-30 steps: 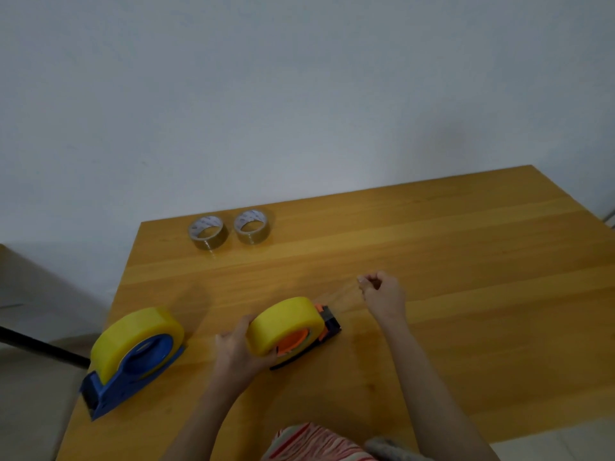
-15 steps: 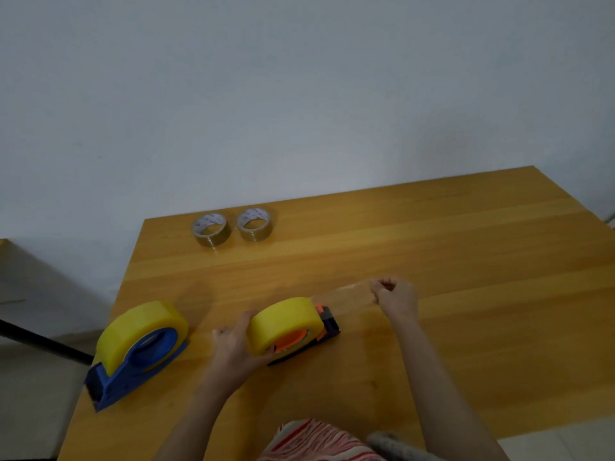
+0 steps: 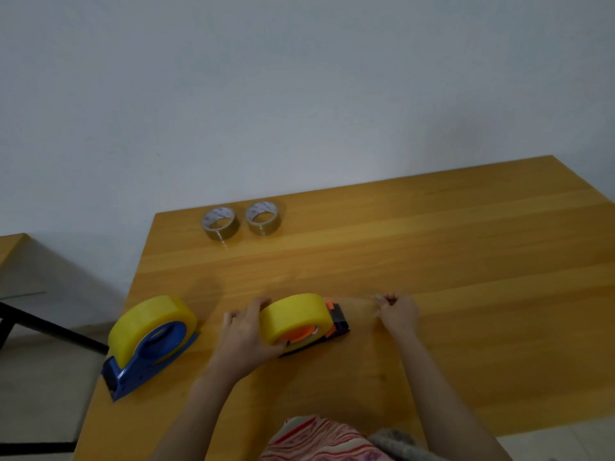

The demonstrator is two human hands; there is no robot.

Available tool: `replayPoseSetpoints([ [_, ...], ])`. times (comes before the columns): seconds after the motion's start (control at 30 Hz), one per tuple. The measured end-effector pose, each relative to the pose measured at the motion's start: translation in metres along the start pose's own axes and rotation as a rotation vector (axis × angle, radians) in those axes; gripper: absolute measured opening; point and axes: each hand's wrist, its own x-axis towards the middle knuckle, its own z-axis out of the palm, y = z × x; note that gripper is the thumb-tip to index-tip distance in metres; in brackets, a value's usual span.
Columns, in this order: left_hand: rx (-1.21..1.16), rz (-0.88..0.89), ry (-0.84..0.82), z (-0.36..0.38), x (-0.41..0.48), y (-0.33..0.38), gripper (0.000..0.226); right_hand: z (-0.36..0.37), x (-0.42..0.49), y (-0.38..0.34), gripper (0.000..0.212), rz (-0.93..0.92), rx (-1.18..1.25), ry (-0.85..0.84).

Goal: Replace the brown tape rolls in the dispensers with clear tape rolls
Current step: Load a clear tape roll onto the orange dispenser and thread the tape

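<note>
left hand (image 3: 246, 334): bare forearm reaches up from lower edge, fingers and thumb curled round wide yellow tape roll (image 3: 294, 316) | right hand (image 3: 397, 312): forearm outstretched, fingers bunched, pinching end of faint clear tape strip (image 3: 361, 307)

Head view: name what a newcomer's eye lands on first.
A yellow roll in the orange dispenser, front centre, gripped by the left hand; the right hand pinches a clear strip drawn from it. A second yellow roll sits in the blue dispenser at front left.
</note>
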Motion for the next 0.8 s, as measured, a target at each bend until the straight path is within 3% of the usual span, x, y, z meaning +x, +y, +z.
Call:
replayPoseSetpoints([
  [0.13, 0.135, 0.074, -0.038, -0.014, 0.014, 0.028, 0.091, 0.001, 0.000, 0.001, 0.027, -0.004, -0.019, 0.003],
  [0.3, 0.387, 0.134, -0.227, -0.011, 0.039, 0.059, 0.072, 0.003, -0.008, 0.002, 0.025, -0.016, 0.000, 0.014],
  [0.4, 0.215, 0.077, -0.273, -0.009, 0.039, 0.053, 0.061, 0.002, -0.011, 0.005, 0.021, -0.025, 0.035, -0.003],
  [0.53, -0.063, 0.030, -0.195, -0.014, 0.024, 0.027, 0.051, 0.005, -0.013, 0.005, 0.019, -0.041, 0.125, -0.042],
  [0.8, -0.293, -0.055, -0.165, -0.022, 0.002, -0.002, 0.045, 0.005, -0.027, -0.016, 0.025, -0.036, 0.288, -0.095],
])
